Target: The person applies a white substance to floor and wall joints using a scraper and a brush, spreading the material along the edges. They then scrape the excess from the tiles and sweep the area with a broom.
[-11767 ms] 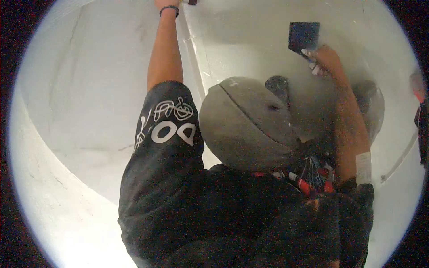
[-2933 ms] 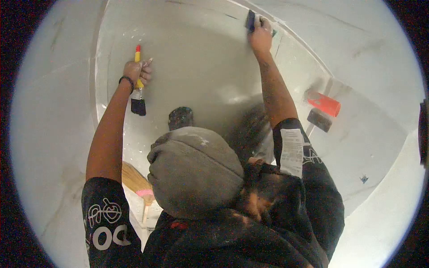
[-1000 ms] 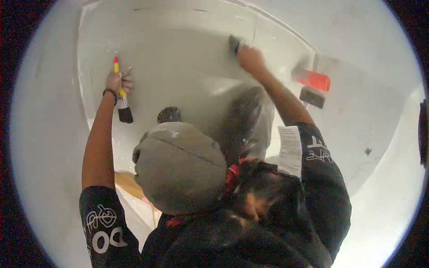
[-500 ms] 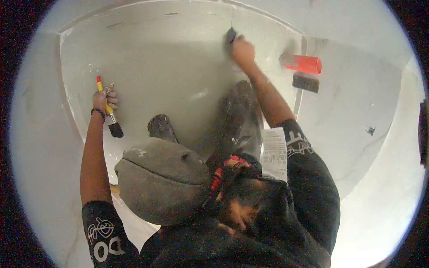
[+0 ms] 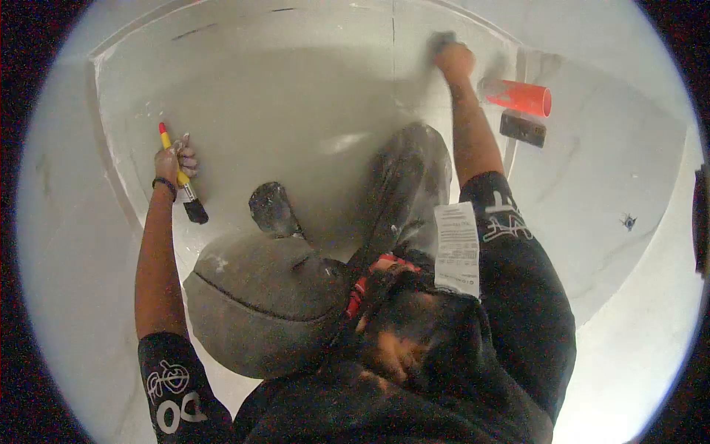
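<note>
My left hand is closed around the yellow, red-tipped handle of a paintbrush, whose black bristles point down toward me. At the far right part of a grey-green panel, my right hand grips a small dark block-like tool. Motion blur hides that tool's exact kind; it appears to be against the panel. A thin dark seam line runs along the panel to the left of my right hand.
An orange-red pipe piece lies right of my right hand, beside a dark rectangular block. My dusty knees and shoe are on the panel. A raised border edges it. A paper label hangs at my waist.
My right hand has swept to the right with the dark tool, away from the seam line. My left hand keeps the paintbrush in nearly the same spot. The view has shifted slightly.
</note>
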Motion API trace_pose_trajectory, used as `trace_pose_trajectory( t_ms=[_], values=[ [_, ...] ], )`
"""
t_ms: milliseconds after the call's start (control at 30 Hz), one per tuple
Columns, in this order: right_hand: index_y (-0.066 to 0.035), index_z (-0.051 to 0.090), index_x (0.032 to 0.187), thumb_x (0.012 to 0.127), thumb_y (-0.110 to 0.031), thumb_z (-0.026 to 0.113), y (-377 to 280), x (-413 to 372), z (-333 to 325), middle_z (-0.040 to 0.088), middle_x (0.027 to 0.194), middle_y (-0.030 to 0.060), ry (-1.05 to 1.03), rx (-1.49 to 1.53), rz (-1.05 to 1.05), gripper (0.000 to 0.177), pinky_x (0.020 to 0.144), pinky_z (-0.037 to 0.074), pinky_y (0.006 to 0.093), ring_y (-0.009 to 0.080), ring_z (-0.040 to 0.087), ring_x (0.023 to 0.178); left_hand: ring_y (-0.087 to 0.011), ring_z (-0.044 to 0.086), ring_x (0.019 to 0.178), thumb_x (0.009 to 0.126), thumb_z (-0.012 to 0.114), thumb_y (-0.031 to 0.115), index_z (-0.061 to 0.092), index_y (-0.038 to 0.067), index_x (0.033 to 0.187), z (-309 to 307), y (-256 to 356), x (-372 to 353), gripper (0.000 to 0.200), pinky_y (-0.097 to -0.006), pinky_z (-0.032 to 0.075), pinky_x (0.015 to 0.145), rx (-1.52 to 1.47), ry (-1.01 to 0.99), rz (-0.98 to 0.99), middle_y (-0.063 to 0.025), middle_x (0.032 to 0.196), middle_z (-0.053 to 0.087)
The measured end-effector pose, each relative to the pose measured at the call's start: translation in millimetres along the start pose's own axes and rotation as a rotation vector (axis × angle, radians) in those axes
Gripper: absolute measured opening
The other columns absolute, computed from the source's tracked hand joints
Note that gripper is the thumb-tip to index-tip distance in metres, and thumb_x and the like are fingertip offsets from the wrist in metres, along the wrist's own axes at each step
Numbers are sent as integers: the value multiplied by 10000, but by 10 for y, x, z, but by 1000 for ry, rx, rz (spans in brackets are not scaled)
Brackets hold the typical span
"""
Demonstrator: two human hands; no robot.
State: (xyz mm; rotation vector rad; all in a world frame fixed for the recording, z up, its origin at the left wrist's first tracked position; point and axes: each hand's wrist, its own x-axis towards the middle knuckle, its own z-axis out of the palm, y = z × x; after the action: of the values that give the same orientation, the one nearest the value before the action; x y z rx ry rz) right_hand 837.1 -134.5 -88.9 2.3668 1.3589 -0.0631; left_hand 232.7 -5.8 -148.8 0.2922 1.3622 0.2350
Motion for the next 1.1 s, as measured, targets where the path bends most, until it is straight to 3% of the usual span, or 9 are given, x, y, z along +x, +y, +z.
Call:
trace_pose_trajectory(
  t_ms=[133, 267, 433, 567, 733, 833, 900, 1000, 1100],
  values=[
    [-46, 653, 835, 731, -232, 527, 399, -412, 373, 634, 833, 166, -60, -37, 123, 248, 606, 512, 408, 313, 637, 680, -61, 249, 427, 870, 419, 247, 561, 205, 948, -82, -11, 53, 168, -214, 208, 374, -58, 15, -54, 76, 585, 330],
    [-16, 642, 807, 720, -237, 542, 34, -918, 504, 628, 844, 179, -13, -72, -133, 257, 569, 511, 388, 306, 636, 644, -57, 244, 426, 865, 432, 239, 558, 196, 920, -160, -19, 198, 144, -212, 204, 368, -165, -43, -85, 81, 578, 313],
    [-27, 633, 782, 708, -245, 549, 650, -961, 467, 624, 796, 187, -159, -26, 209, 245, 581, 515, 402, 311, 641, 681, -49, 244, 426, 842, 439, 210, 540, 178, 865, -61, 10, -7, 108, -203, 209, 364, -28, 11, -14, 88, 580, 309],
    [-30, 624, 770, 722, -177, 540, 36, -1285, 286, 617, 811, 176, 14, 2, -93, 175, 598, 521, 401, 314, 636, 697, -43, 262, 434, 848, 449, 223, 536, 174, 859, -187, -52, 143, 100, -196, 215, 364, -148, -129, -51, 89, 587, 319],
    [-40, 619, 823, 718, -192, 540, 591, -1347, 452, 632, 830, 159, -120, 7, 226, 201, 659, 517, 385, 287, 641, 741, -45, 257, 434, 848, 448, 245, 555, 180, 903, -185, -13, 146, 137, -194, 208, 367, -32, -59, -7, 90, 590, 318],
    [-41, 618, 818, 725, -203, 537, 407, -1540, 597, 632, 830, 157, -87, 17, 143, 204, 652, 518, 374, 288, 641, 740, -55, 262, 440, 854, 423, 265, 551, 175, 940, -148, -42, 143, 179, -194, 220, 380, 133, 8, 74, 80, 602, 325],
    [-32, 584, 873, 759, -166, 485, 175, -1808, 580, 616, 903, 149, -56, 62, -46, 201, 625, 518, 374, 288, 640, 733, -69, 275, 464, 878, 398, 299, 542, 164, 987, -256, -20, 239, 226, -201, 232, 398, -102, -188, -77, 67, 612, 328],
    [-39, 561, 1010, 748, -95, 478, 10, -2153, 249, 579, 1025, 146, -185, 127, -94, 280, 721, 503, 385, 298, 612, 860, -78, 275, 486, 886, 368, 302, 531, 154, 1010, -130, 25, 61, 252, -207, 232, 413, -166, -138, -74, 58, 617, 322],
    [-118, 499, 1187, 732, -71, 514, -43, -2207, 422, 504, 1170, 138, 95, 226, -189, 457, 851, 444, 403, 313, 530, 1024, -85, 265, 498, 883, 376, 285, 536, 142, 1001, -38, 36, 20, 245, -215, 227, 414, -144, -65, -44, 53, 610, 305]
  ],
)
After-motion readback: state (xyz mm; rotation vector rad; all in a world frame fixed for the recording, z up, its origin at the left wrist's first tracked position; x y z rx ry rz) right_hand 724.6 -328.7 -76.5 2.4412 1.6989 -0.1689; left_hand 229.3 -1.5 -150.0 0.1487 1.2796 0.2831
